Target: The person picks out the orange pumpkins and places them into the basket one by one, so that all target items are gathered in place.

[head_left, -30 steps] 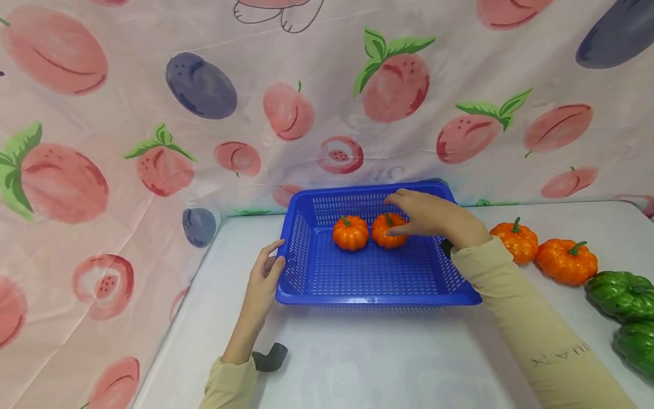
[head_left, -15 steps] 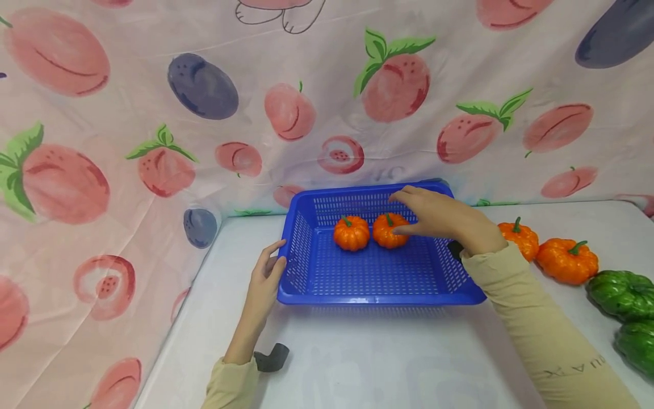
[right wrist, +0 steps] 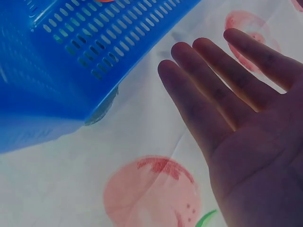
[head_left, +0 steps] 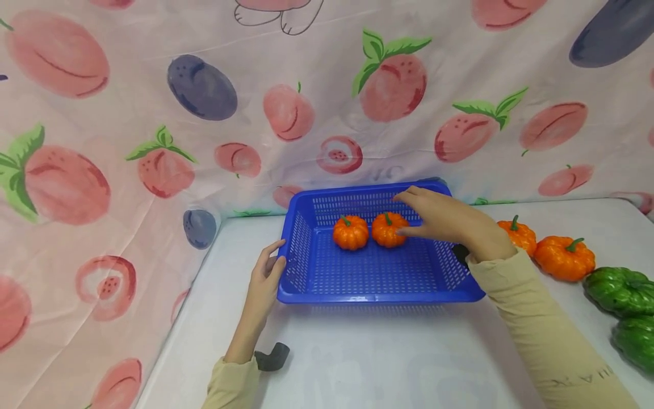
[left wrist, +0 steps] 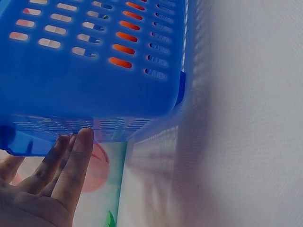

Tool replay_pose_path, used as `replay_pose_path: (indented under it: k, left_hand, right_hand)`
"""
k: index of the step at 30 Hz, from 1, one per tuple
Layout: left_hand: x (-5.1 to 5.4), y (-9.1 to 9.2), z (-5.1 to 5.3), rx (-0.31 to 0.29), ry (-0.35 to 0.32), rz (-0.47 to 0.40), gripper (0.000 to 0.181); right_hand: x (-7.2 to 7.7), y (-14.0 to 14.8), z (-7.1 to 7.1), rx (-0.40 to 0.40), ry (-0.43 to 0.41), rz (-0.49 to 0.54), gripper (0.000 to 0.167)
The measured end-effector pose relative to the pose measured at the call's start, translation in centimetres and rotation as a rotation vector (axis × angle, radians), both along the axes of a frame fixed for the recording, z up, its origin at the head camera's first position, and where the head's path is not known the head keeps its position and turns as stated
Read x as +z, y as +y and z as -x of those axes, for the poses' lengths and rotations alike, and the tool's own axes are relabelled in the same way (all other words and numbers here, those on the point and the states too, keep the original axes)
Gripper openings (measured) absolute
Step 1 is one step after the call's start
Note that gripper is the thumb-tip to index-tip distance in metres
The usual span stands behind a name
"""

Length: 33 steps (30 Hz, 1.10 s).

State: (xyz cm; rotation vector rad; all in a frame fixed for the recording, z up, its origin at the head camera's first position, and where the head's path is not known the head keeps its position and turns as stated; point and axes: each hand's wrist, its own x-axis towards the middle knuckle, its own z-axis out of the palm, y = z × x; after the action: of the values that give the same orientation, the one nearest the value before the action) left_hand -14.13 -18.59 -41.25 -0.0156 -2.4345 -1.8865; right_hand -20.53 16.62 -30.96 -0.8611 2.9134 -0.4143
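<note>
Two orange pumpkins, the left one [head_left: 350, 233] and the right one [head_left: 388, 230], sit side by side in a blue perforated basket [head_left: 375, 297]. My right hand [head_left: 439, 216] hovers over the basket's right part, thumb beside the right pumpkin; whether it touches is unclear. In the right wrist view its fingers [right wrist: 203, 99] are extended and the hand [right wrist: 251, 127] holds nothing. At the basket's left wall is my left hand [head_left: 263, 284], fingertips against the rim. The left wrist view shows this hand [left wrist: 47, 189] with fingers nearly straight by the blue basket [left wrist: 85, 90].
Right of the basket lie two more orange pumpkins [head_left: 520, 236] [head_left: 564, 258] and two green ones [head_left: 620, 291] [head_left: 636, 342] on the white table [head_left: 378, 358]. A fruit-patterned cloth [head_left: 317, 68] hangs behind and to the left.
My right hand has drawn slightly to the right, away from the right pumpkin in the basket. The left hand stays at the basket's left side, and both pumpkins inside remain where they were.
</note>
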Motion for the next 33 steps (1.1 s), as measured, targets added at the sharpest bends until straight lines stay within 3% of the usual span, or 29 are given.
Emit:
replay_pose_path:
  k: [8, 23, 33]
  left_hand:
    - [0.0, 0.0, 0.0, 0.006, 0.006, 0.001, 0.041]
    - [0.1, 0.0, 0.0, 0.012, -0.015, 0.022, 0.04]
    - [0.2, 0.0, 0.0, 0.014, -0.02, 0.025, 0.041]
  right_hand:
    - [0.0, 0.9, -0.9, -0.047, 0.017, 0.01, 0.064]
    - [0.2, 2.5, -2.0, -0.058, 0.001, 0.024, 0.068]
    - [-0.3, 3.8, -2.7, -0.049, 0.04, 0.034, 0.064]
